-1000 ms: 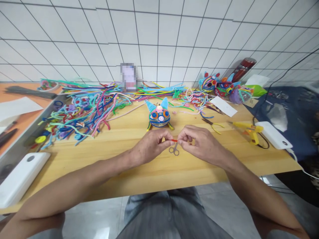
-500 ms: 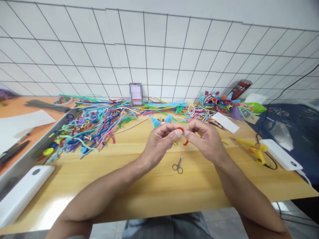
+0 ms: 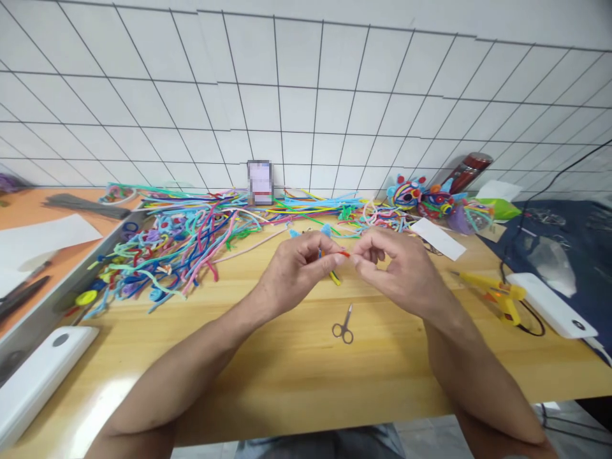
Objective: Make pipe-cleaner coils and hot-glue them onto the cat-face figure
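Between my two hands is a short red pipe cleaner (image 3: 345, 254), mostly covered by fingertips. My left hand (image 3: 306, 264) pinches one side of it between thumb and forefinger. On the other side, my right hand (image 3: 389, 268) has thumb and fingers closed on it. Behind the left hand, partly hidden, a piece with light-blue fuzzy tips (image 3: 326, 229) lies on the table. A yellow bit (image 3: 335, 278) shows just below the fingers. Small scissors (image 3: 344, 326) rest on the wood in front of both hands, slightly spread.
Colourful pipe cleaners (image 3: 191, 236) heap at the left and along the wall. A phone (image 3: 261, 182) leans there. To the right are finished fuzzy figures (image 3: 406, 191), a white card (image 3: 437, 239), a yellow glue gun (image 3: 502, 296) and a white power bank (image 3: 549, 306); another white device (image 3: 45, 376) lies front left.
The red pipe cleaner's dangling end no longer shows below my right hand; a short, straighter stretch is visible between the fingertips. The view has shifted slightly.
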Motion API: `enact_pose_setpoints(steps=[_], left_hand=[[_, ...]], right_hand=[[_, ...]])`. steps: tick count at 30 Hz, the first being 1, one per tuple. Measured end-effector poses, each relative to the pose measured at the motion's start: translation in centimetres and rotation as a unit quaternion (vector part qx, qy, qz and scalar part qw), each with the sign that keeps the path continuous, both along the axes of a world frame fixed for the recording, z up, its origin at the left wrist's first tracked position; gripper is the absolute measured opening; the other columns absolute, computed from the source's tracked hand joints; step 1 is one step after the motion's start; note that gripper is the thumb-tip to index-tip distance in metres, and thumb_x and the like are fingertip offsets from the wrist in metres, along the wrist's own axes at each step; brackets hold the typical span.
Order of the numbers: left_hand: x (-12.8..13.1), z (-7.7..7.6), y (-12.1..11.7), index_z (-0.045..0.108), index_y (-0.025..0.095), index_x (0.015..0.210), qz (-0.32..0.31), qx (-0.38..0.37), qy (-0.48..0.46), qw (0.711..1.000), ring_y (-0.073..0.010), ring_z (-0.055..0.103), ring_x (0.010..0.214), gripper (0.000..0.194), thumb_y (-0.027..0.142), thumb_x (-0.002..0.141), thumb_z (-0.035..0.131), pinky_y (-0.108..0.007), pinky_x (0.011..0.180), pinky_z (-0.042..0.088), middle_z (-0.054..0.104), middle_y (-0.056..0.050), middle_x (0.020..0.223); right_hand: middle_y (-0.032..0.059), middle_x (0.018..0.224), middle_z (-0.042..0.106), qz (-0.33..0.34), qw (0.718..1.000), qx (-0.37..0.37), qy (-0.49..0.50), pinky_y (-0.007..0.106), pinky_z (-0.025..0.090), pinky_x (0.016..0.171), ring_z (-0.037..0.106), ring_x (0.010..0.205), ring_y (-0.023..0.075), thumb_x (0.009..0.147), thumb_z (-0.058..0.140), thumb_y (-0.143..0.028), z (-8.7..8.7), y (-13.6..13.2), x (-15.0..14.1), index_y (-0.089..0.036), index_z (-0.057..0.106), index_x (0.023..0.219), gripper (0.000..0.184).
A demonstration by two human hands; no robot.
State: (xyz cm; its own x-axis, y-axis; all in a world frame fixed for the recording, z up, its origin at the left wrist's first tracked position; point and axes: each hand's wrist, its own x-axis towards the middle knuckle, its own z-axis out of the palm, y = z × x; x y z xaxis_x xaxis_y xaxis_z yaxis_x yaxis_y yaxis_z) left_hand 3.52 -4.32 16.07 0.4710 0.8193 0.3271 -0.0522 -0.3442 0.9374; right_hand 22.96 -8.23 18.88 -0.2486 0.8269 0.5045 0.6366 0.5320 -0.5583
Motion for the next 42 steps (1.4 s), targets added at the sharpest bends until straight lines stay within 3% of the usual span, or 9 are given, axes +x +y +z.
enact_pose_setpoints(steps=[3,6,12,18,26,29,33,37,42], left_hand=[[1.5,-0.7,-0.4,0.068,0.018,0.083,0.003,-0.136,-0.133,0.982,-0.0067,0.042,0.051,0.032,0.046,0.083,0.084,-0.021,0.050,0.035,0.058,0.005,0.063],[1.9,-1.1,-0.1,0.067,0.019,0.083,0.004,-0.185,-0.184,0.965,-0.0049,0.033,0.047,0.038,0.051,0.080,0.086,-0.019,0.046,0.029,0.050,0.008,0.056],[-0.9,0.0,2.0,0.077,0.016,0.099,-0.008,-0.024,0.013,1.000,-0.0082,0.046,0.055,0.030,0.044,0.088,0.080,-0.022,0.050,0.036,0.066,0.000,0.075],[-1.4,0.5,1.8,0.074,0.017,0.082,-0.014,0.088,0.112,0.990,-0.0079,0.048,0.057,0.012,0.025,0.091,0.072,-0.021,0.052,0.036,0.064,0.000,0.075],[1.4,-1.7,0.3,0.067,0.018,0.086,0.023,-0.157,-0.123,0.980,-0.0065,0.033,0.050,0.042,0.057,0.081,0.083,-0.022,0.048,0.028,0.048,0.007,0.060],[1.5,-1.8,0.7,0.067,0.019,0.085,0.002,-0.193,-0.136,0.972,-0.0066,0.028,0.049,0.045,0.061,0.081,0.081,-0.022,0.048,0.025,0.039,0.008,0.056],[0.1,-0.6,1.6,0.074,0.017,0.094,0.001,-0.048,-0.016,0.999,-0.0092,0.042,0.057,0.035,0.052,0.089,0.076,-0.024,0.054,0.034,0.060,0.001,0.072],[-1.0,0.2,1.7,0.076,0.019,0.097,0.026,0.121,0.075,0.989,-0.0098,0.048,0.062,0.010,0.028,0.091,0.075,-0.024,0.059,0.038,0.067,-0.001,0.084],[-0.7,-0.1,1.2,0.070,0.018,0.083,0.042,0.125,0.081,0.988,-0.0119,0.054,0.069,0.013,0.023,0.094,0.067,-0.024,0.064,0.041,0.064,0.000,0.076]], right_hand=[[-0.0030,0.064,0.060,-0.026,0.993,-0.025,0.112,0.027,0.040,0.057,0.051,0.059,0.0122,0.087,0.060,-0.022,-0.6,0.4,-0.7,-0.023,0.059,0.075,0.013],[-0.0027,0.063,0.060,-0.032,0.984,-0.057,0.166,0.027,0.041,0.057,0.052,0.058,0.0127,0.086,0.061,-0.025,-0.8,0.9,-0.7,-0.022,0.059,0.073,0.013],[-0.0043,0.057,0.059,-0.014,0.992,-0.103,0.073,0.026,0.036,0.052,0.050,0.053,0.0111,0.083,0.063,-0.022,-0.2,0.9,0.7,-0.021,0.063,0.069,0.013],[-0.0031,0.064,0.062,-0.016,0.999,-0.033,-0.004,0.027,0.040,0.061,0.053,0.060,0.0115,0.080,0.063,-0.014,-0.7,0.7,0.4,-0.021,0.063,0.070,0.013],[-0.0020,0.065,0.062,-0.044,0.988,-0.064,0.132,0.027,0.041,0.057,0.053,0.059,0.0126,0.088,0.062,-0.027,-1.6,1.1,-1.0,-0.022,0.061,0.073,0.015],[-0.0017,0.065,0.063,-0.042,0.985,-0.083,0.147,0.027,0.043,0.058,0.054,0.060,0.0130,0.087,0.062,-0.029,-1.6,1.3,-0.8,-0.022,0.061,0.073,0.016],[-0.0027,0.062,0.063,-0.031,0.993,-0.088,0.075,0.027,0.039,0.056,0.053,0.057,0.0123,0.084,0.063,-0.023,-0.9,1.1,0.1,-0.022,0.064,0.071,0.013],[-0.0025,0.066,0.065,-0.020,0.999,-0.028,-0.002,0.027,0.041,0.060,0.056,0.061,0.0122,0.084,0.063,-0.016,-0.9,0.7,0.3,-0.022,0.062,0.071,0.014],[-0.0009,0.074,0.068,-0.027,0.999,0.011,-0.029,0.029,0.043,0.065,0.058,0.066,0.0137,0.089,0.062,-0.017,-1.2,0.4,0.0,-0.023,0.064,0.079,0.012]])
